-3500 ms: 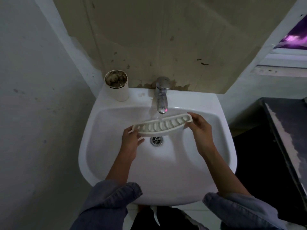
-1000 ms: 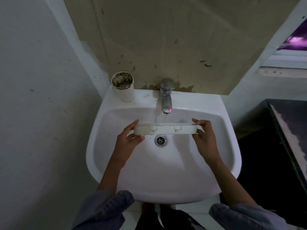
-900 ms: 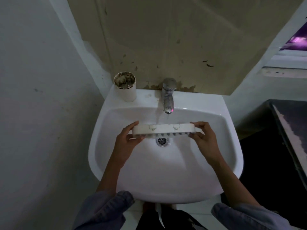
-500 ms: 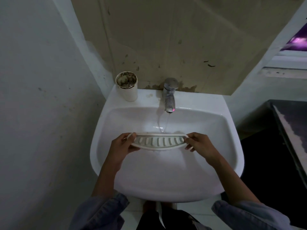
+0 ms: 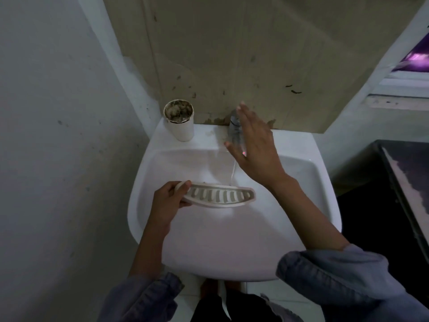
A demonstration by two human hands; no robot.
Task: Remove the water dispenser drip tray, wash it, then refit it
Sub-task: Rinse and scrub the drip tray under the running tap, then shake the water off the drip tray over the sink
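Grimy white cup (image 5: 180, 123) on sink rim (image 5: 294, 142)

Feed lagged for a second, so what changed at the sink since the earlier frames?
The right hand let go of the drip tray and reached up over the tap. The left hand alone now holds the tray, slotted side up. Unchanged: water running, cup on the sink ledge.

— Where is there room to pass?
— Over the sink (image 5: 301, 219), at the basin's right and near side.
— And what stands in the way?
— The drip tray (image 5: 220, 197) spans the middle; a cup (image 5: 180, 120) stands beside the tap (image 5: 233, 129).
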